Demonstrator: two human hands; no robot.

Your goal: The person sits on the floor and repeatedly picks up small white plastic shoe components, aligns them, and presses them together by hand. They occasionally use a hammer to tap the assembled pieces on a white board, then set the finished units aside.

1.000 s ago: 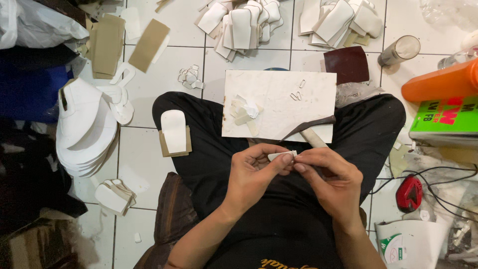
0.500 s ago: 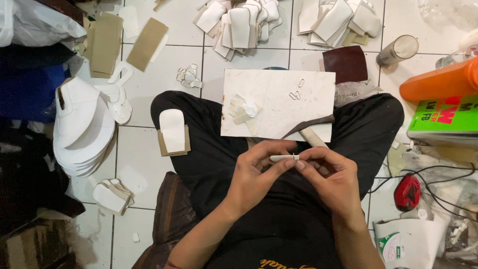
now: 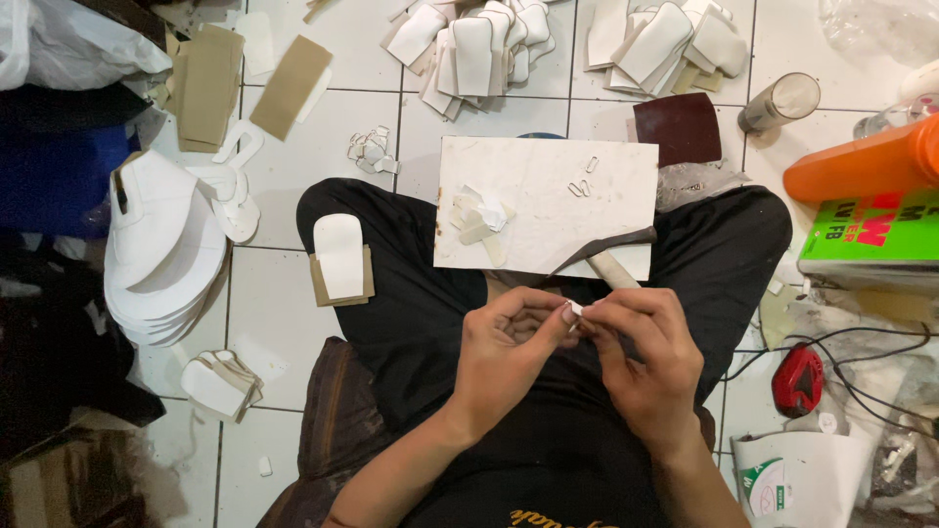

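left hand and right hand fingertips pinched shut on a tiny white scrap, 6 o'clock of the white board on the lap; loose pinch could drop it.

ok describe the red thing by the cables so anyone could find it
Start at the orange bottle on the right edge and go down past the green box. On the tiles below, among black cables, lies the small red tool, the only red thing there.

A cluttered floor workshop, probably for shoemaking: stacks of white cut shoe parts and tan cardboard pieces cover the white tiled floor around a seated person.
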